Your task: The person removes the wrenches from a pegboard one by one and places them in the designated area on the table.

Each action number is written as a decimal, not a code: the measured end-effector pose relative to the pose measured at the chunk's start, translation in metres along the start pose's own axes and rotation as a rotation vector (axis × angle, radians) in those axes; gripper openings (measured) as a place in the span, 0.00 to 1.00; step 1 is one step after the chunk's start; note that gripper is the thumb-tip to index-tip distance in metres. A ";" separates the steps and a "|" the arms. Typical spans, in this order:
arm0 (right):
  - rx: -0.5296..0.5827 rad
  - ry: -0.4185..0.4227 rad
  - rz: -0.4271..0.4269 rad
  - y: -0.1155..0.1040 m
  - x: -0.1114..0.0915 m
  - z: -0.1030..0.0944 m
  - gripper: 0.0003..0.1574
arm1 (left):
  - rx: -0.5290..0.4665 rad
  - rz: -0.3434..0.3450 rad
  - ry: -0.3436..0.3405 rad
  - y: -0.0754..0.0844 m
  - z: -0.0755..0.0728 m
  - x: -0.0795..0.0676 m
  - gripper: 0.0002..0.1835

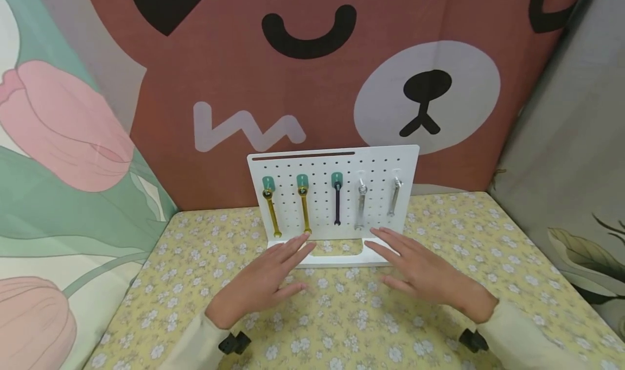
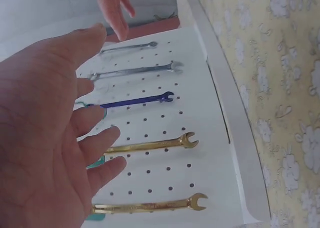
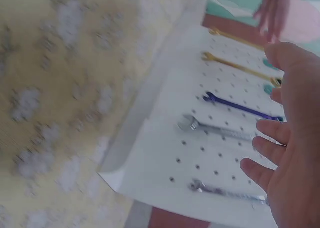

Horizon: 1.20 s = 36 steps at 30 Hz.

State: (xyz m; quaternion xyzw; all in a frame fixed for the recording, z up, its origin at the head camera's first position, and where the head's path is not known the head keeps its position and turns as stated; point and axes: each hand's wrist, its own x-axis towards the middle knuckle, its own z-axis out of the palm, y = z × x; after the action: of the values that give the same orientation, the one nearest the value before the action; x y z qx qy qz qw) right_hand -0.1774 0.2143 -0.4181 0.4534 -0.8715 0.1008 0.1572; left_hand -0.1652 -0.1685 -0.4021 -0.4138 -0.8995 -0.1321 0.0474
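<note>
A white pegboard stand (image 1: 322, 207) stands upright on the table, with several wrenches hanging in a row. Two gold wrenches (image 1: 272, 212) hang at the left from green hooks (image 1: 302, 181). A dark blue-purple wrench (image 1: 337, 204) hangs at the middle, and two silver wrenches (image 1: 361, 204) hang at the right. My left hand (image 1: 266, 278) hovers before the board's lower left, its fingers extended and holding nothing. Opposite it, my right hand (image 1: 422, 269) reaches toward the lower right with fingers spread. Both palms appear bare in the wrist views, fingers in front of the wrenches.
A yellow flowered cloth (image 1: 342, 316) covers the table. Behind the board hangs a brown bear-print curtain (image 1: 219, 180). Printed tulip fabric (image 1: 63, 131) borders the left side, and a grey leaf-print curtain (image 1: 561, 158) the right.
</note>
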 end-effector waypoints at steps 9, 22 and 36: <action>-0.034 0.212 0.001 0.026 0.014 -0.026 0.37 | -0.064 -0.080 0.284 -0.010 -0.003 -0.003 0.38; 0.122 0.531 0.106 0.048 0.040 -0.057 0.36 | -0.232 -0.191 0.792 -0.039 0.013 0.012 0.25; 0.125 0.775 0.310 0.069 0.068 -0.069 0.20 | -0.537 -0.361 0.853 -0.061 0.031 0.019 0.28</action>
State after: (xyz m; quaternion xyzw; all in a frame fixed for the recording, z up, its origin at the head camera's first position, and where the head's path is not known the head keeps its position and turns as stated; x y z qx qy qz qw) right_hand -0.2578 0.2243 -0.3315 0.2539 -0.7980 0.3390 0.4287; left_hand -0.2234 -0.1843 -0.4403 -0.1596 -0.7917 -0.5201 0.2778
